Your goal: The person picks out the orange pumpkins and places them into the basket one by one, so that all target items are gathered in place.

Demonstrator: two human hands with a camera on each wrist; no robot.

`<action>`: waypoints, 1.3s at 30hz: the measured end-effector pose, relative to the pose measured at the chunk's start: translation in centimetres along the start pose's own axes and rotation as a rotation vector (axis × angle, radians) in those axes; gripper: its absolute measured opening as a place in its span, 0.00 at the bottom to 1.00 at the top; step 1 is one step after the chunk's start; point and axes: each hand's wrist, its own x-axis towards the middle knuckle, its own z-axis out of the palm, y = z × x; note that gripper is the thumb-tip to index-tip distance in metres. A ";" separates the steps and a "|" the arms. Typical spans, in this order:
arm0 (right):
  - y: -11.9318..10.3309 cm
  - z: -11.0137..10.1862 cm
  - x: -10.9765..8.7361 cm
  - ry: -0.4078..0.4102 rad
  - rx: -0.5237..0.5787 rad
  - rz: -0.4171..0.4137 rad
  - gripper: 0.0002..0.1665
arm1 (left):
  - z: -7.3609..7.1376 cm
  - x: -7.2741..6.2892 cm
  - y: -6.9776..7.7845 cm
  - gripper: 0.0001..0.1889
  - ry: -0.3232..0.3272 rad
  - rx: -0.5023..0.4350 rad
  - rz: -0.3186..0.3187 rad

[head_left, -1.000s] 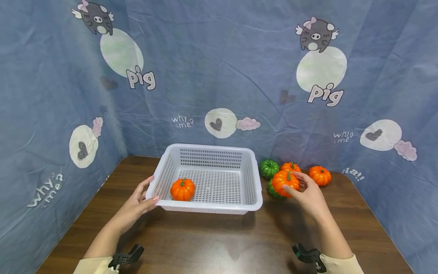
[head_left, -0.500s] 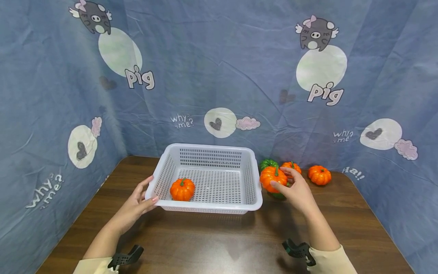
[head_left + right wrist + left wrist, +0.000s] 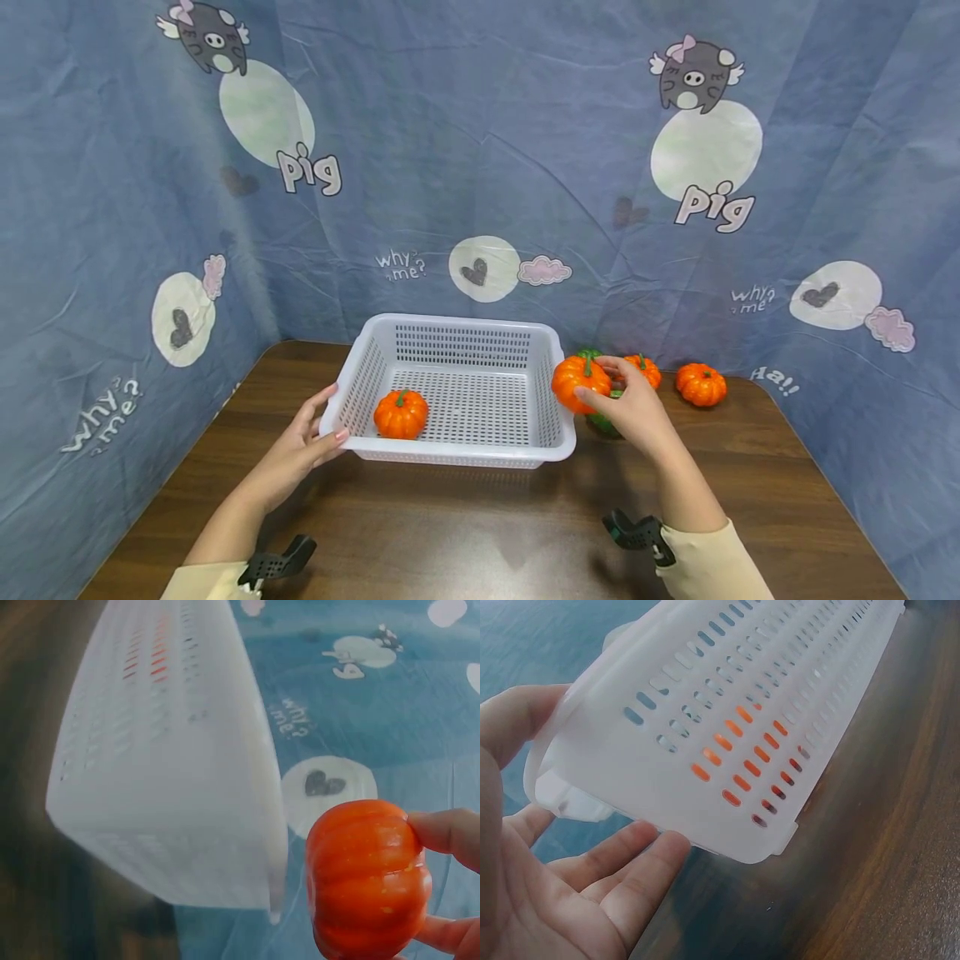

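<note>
A white slotted plastic basket (image 3: 457, 451) stands on the table with one small orange toy pumpkin (image 3: 401, 415) inside at its front left. My left hand (image 3: 295, 450) grips the basket's left front corner, thumb over the rim; the left wrist view shows its fingers (image 3: 641, 889) against the outer wall. In my right hand (image 3: 639, 414) another orange pumpkin (image 3: 576, 385) with a green stem is pinched between thumb and fingers. It overlaps the basket's right rim in the head view. The right wrist view shows this pumpkin (image 3: 366, 877) just beyond the rim, its stem hidden.
Right of the basket lie two green pumpkins, one behind (image 3: 589, 353) and one in front (image 3: 602, 426), partly covered by the right hand and its pumpkin. Two more orange pumpkins, one half hidden (image 3: 648, 371) and one apart (image 3: 701, 385), lie further right. A blue printed curtain (image 3: 480, 167) surrounds the wooden table (image 3: 450, 533).
My right hand has carried its orange pumpkin leftward, from above the green pumpkins to the basket's right rim. The left hand and the basket have stayed put.
</note>
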 end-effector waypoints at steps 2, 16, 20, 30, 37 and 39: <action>-0.3 0.2 0.2 -0.012 0.005 -0.002 0.44 | 0.0 0.0 0.0 0.43 0.002 0.004 -0.003; -3.2 1.2 1.7 -0.048 0.039 -0.010 0.41 | 0.1 0.0 0.1 0.43 0.005 0.008 -0.010; -4.0 1.6 2.2 -0.065 0.045 -0.032 0.41 | 0.1 -0.1 0.1 0.43 0.012 0.016 -0.016; -6.5 2.8 3.8 -0.131 0.029 -0.046 0.41 | 0.0 -0.2 0.0 0.43 0.013 0.018 -0.008; -7.6 3.7 5.4 -0.182 -0.001 -0.054 0.41 | 0.1 -0.1 0.0 0.43 0.014 0.007 -0.009; -7.8 4.0 5.9 -0.198 -0.004 -0.050 0.41 | 0.1 -0.1 0.0 0.43 0.015 0.010 -0.011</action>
